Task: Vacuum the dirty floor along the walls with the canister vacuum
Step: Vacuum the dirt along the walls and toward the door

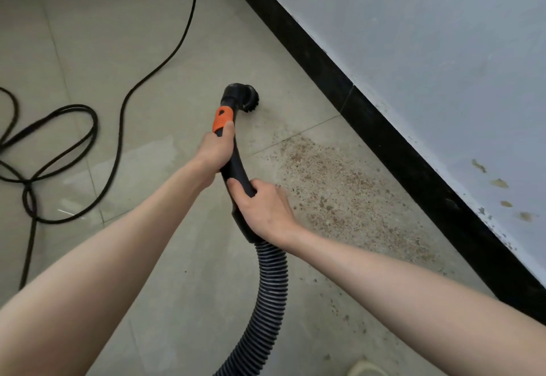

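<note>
— Black wand (pixel 236 163) in both our hands: the left hand (pixel 214 151) is clenched round it just under the orange collar (pixel 223 120), the right hand (pixel 264 210) wrapped round the lower end where the ribbed hose (pixel 273 281) joins.

— And the brush (pixel 249 100)?

— Down at the floor (pixel 147 127), near the black skirting (pixel 369 127) but not touching it. Beyond it we see a brown scatter of dirt (pixel 345 195) running along the skirting, between our right arm and the wall (pixel 428 50).

— What of the cord (pixel 118 127)?

— Black — it lies in loose loops on the tiles to our left, well apart from the brush. The hose curves away beneath our right forearm, out of the bottom edge.
</note>
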`<state>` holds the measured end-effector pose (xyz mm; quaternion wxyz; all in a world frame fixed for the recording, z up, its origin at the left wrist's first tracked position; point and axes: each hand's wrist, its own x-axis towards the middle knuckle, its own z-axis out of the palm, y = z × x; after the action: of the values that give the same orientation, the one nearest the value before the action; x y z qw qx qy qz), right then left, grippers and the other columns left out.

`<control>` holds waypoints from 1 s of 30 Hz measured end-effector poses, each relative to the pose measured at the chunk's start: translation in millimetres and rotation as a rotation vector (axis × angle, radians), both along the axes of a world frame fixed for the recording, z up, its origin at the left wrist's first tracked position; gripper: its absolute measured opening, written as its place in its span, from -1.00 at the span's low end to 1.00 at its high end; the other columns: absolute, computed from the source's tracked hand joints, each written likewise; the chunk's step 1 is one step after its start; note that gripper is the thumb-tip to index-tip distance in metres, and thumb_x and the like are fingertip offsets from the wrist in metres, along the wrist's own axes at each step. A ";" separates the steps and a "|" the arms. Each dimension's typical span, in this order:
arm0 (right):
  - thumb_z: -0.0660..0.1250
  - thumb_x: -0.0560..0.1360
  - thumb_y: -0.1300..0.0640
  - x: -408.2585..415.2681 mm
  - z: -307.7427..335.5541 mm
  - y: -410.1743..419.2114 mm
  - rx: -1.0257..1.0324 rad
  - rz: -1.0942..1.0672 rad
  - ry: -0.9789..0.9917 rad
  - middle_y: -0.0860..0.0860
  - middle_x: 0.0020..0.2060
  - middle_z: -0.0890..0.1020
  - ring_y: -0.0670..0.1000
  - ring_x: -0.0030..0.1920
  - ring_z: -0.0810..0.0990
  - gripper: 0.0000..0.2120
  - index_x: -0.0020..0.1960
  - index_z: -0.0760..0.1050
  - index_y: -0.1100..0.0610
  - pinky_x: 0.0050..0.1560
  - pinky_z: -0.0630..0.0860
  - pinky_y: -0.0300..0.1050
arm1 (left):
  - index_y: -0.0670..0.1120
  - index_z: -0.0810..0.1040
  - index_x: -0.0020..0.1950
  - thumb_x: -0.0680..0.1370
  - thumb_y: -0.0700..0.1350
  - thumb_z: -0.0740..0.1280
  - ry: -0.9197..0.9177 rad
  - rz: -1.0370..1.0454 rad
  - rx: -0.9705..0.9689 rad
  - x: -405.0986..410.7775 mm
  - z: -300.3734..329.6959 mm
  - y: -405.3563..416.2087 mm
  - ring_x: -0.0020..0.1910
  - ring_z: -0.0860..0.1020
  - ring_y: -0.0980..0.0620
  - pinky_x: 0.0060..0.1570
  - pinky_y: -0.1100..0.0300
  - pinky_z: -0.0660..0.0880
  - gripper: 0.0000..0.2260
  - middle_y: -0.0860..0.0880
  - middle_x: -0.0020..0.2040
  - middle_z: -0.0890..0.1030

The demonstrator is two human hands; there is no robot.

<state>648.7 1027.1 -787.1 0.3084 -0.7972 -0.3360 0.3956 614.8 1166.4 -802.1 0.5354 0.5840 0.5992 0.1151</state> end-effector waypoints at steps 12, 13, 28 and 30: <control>0.15 0.54 -0.28 18.1 0.6 -14.1 -0.020 -0.109 0.036 0.06 -0.21 0.61 0.11 -0.16 0.59 -0.57 -0.28 0.42 0.03 -0.16 0.49 -0.03 | -0.18 0.34 0.07 0.64 0.12 0.05 0.025 -0.151 -0.064 35.4 9.1 -16.4 -0.29 0.44 0.03 -0.35 0.19 0.40 -0.64 -0.05 -0.23 0.43; 0.16 0.53 -0.28 19.2 -0.7 -20.6 -0.028 -0.118 0.036 0.05 -0.23 0.61 0.10 -0.18 0.59 -0.57 -0.28 0.42 0.04 -0.20 0.46 -0.05 | -0.19 0.35 0.08 0.63 0.13 0.05 0.029 -0.166 -0.063 37.5 4.9 -21.0 -0.29 0.45 0.03 -0.34 0.19 0.41 -0.63 -0.05 -0.23 0.44; 0.17 0.53 -0.27 65.1 -11.5 30.4 0.017 -0.119 0.048 0.05 -0.23 0.62 0.10 -0.20 0.60 -0.60 -0.25 0.45 0.03 -0.19 0.51 -0.05 | -0.27 0.39 0.28 0.63 0.15 0.02 0.142 -0.163 0.070 90.2 -4.5 26.1 0.00 0.50 -0.15 -0.05 0.09 0.43 -0.48 -0.18 0.06 0.51; 0.17 0.52 -0.28 68.3 -13.5 34.5 0.012 -0.114 0.051 0.05 -0.20 0.62 0.10 -0.18 0.61 -0.60 -0.21 0.46 0.03 -0.16 0.53 -0.05 | -0.23 0.39 0.24 0.63 0.16 0.03 0.133 -0.158 0.058 91.8 -6.7 31.1 -0.05 0.48 -0.12 -0.10 0.09 0.43 -0.52 -0.14 -0.04 0.49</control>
<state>717.1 1061.6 -800.6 0.3437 -0.8028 -0.2846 0.3955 706.7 1197.5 -808.8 0.4846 0.6509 0.5821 0.0508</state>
